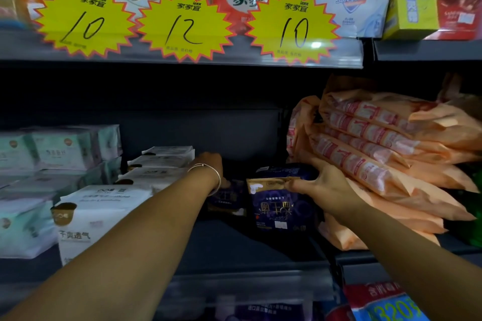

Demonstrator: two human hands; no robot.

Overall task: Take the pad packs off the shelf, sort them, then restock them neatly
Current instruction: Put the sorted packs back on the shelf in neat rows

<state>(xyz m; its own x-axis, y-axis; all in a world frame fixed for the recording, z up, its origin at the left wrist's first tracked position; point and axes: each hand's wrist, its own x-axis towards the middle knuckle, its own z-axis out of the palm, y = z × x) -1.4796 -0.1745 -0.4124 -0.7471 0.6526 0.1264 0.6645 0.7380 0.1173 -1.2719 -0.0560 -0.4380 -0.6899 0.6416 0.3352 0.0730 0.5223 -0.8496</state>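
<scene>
On the dark shelf (234, 247) my right hand (323, 187) grips a dark purple pad pack (281, 206) by its top edge, thumb in front, fingers behind. My left hand (212, 164), with a bracelet on the wrist, reaches deep into the shelf and bends down over a second dark purple pack (227, 197); its fingers are hidden, so the hold is unclear. White pad packs (104, 206) are stacked left of my left arm. A slanting pile of orange pad packs (378, 154) lies right of my right hand.
Pale green packs (52, 154) fill the far left. The shelf above carries soap boxes and three yellow star price tags (185, 26). A lower shelf shows red and blue packaging (383, 302). Bare dark shelf floor lies between my arms.
</scene>
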